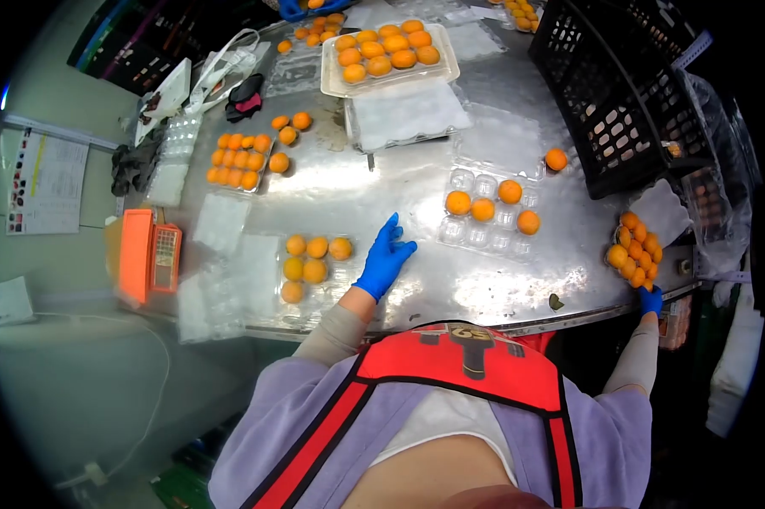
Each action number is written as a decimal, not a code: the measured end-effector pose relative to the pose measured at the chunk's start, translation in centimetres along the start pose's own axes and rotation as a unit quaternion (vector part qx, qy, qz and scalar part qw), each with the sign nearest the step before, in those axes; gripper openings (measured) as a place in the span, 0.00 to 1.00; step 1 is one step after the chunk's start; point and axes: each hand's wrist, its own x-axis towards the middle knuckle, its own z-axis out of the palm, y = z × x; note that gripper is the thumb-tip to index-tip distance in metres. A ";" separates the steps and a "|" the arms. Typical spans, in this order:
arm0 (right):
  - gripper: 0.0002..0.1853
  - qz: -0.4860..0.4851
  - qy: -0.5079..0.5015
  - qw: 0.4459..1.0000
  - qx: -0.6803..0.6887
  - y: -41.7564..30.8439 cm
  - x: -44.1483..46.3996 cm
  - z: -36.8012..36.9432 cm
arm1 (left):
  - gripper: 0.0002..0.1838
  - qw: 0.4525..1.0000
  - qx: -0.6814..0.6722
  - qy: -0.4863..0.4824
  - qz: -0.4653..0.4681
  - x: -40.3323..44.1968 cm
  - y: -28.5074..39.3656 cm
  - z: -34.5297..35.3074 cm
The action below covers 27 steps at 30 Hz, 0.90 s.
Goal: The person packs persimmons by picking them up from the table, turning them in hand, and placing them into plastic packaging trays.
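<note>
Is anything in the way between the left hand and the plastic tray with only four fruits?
Nothing visible is in the way: just metal tabletop lies between the left hand and that clear plastic tray.

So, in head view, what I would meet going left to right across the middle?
Printed wall sheet, orange keypad device, tray with six fruits, blue-gloved left hand, tray with four fruits, cluster of orange fruits.
</note>
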 end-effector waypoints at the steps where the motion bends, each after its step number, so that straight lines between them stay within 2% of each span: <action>1: 0.31 -0.017 0.013 0.999 0.024 -0.1 -0.5 0.4 | 0.37 1.000 0.006 0.002 0.007 0.2 -0.1 0.0; 2: 0.26 -0.022 0.068 0.997 0.034 0.0 -1.1 0.9 | 0.37 1.000 0.002 -0.001 0.006 0.5 -0.2 -0.1; 5: 0.21 -0.026 0.088 0.991 0.099 -2.1 -3.5 0.2 | 0.36 0.999 0.006 0.013 0.042 1.3 -0.3 -0.3; 6: 0.19 -0.009 0.117 0.988 0.101 -3.9 -4.8 -0.9 | 0.36 0.998 -0.028 0.009 0.052 1.4 -0.5 -0.4; 7: 0.17 -0.030 0.153 0.982 0.109 -8.8 -8.1 -3.1 | 0.35 0.998 -0.050 0.001 0.048 1.3 -0.2 -0.5; 8: 0.20 -0.069 0.177 0.963 0.189 -8.6 -7.4 -2.7 | 0.35 0.998 -0.057 -0.002 0.039 1.2 -0.1 -0.6; 9: 0.26 -0.108 0.265 0.945 0.156 -12.1 -9.5 -3.4 | 0.34 0.997 -0.057 -0.009 0.041 1.4 -0.4 -0.8; 10: 0.32 -0.145 0.254 0.941 0.170 -12.8 -9.1 -3.3 | 0.34 0.998 -0.048 -0.015 0.044 1.4 -0.5 -0.8; 11: 0.36 -0.221 0.287 0.917 0.168 -16.4 -10.8 -4.1 | 0.35 0.997 -0.044 -0.021 0.054 1.5 -0.9 -0.9; 12: 0.37 -0.208 0.226 0.922 0.234 -21.6 -13.9 -5.9 | 0.36 0.997 -0.039 -0.021 0.065 1.7 -1.2 -0.8; 13: 0.36 -0.288 0.236 0.887 0.273 -23.5 -14.4 -5.6 | 0.36 0.997 -0.040 -0.028 0.066 1.7 -0.9 -0.5; 15: 0.37 -0.315 0.189 0.885 0.287 -28.9 -17.6 -7.3 | 0.33 0.997 -0.054 -0.043 0.046 1.2 -0.1 -0.2; 16: 0.37 -0.316 0.190 0.884 0.286 -30.2 -18.3 -7.4 | 0.33 0.996 -0.056 -0.044 0.047 1.1 0.1 -0.1; 18: 0.36 -0.378 0.188 0.859 0.289 -32.4 -19.2 -7.4 | 0.35 0.993 -0.087 -0.050 0.055 1.3 0.5 0.2; 19: 0.35 -0.380 0.182 0.845 0.330 -33.7 -20.0 -7.4 | 0.35 0.993 -0.090 -0.048 0.056 1.3 0.6 0.3; 22: 0.33 -0.403 0.217 0.851 0.260 -34.9 -20.3 -7.2 | 0.35 0.993 -0.087 -0.050 0.059 1.2 0.6 0.2; 26: 0.30 -0.415 0.214 0.849 0.247 -33.3 -19.2 -6.3 | 0.34 0.995 -0.078 -0.038 0.044 0.8 0.0 -0.4; 27: 0.27 -0.351 0.201 0.867 0.291 -30.4 -17.2 -5.1 | 0.33 0.996 -0.072 -0.033 0.039 0.5 -0.2 -0.4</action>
